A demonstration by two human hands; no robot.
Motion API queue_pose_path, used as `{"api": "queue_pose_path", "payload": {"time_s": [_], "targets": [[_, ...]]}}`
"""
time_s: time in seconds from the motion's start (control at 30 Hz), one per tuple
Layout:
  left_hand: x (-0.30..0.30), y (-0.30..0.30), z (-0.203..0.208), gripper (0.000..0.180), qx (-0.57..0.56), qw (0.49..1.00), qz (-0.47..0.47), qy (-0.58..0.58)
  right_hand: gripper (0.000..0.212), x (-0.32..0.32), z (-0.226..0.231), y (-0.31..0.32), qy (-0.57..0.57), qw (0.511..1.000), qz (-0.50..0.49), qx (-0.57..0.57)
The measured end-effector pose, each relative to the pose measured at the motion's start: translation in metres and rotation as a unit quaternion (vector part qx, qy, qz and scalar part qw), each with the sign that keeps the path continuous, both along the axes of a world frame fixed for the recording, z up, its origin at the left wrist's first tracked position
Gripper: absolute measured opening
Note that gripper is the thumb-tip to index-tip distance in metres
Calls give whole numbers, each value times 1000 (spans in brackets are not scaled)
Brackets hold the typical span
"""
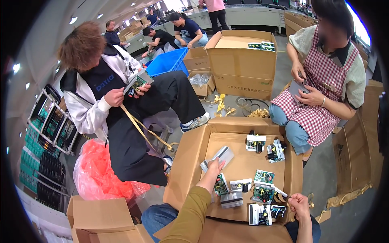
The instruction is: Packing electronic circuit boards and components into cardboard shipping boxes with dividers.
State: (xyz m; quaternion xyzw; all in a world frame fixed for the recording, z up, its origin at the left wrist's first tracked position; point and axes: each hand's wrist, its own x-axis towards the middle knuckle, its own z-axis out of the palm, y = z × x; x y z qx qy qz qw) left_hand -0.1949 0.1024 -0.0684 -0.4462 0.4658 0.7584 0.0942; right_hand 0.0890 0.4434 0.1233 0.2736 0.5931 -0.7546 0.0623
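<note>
My left hand (215,166) reaches into a large open cardboard box (187,156), its fingers closed on the near edge of a silver metal casing (223,156). Just below that hand lie a green circuit board (221,185) and a stack of silver metal cases (232,199). At the box's right wall my right hand (300,205) is closed in a pinch at the end of a tan strip (280,197). That strip runs beside a green circuit board with parts on it (262,193). Part of the strip's grip is hidden by my fingers.
More boards with metal frames (256,142) lie in the box. On the left a seated person (93,81) holds a board and tan strips; another in a checked apron (312,77) sits at right. A blue crate (168,60), red plastic bag (101,170) and cardboard boxes (243,60) stand around.
</note>
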Motion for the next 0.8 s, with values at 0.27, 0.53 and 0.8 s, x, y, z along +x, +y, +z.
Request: {"api": "queue_pose_path", "payload": {"time_s": [0.27, 0.53, 0.8], "targets": [[131, -12, 168, 44, -246, 714, -599, 265, 7, 37, 38, -25, 19, 999, 13, 34], [351, -40, 270, 61, -271, 261, -790, 485, 20, 120, 99, -36, 132, 926, 299, 190], [375, -58, 243, 58, -267, 311, -783, 468, 38, 136, 99, -85, 151, 727, 559, 368]]}}
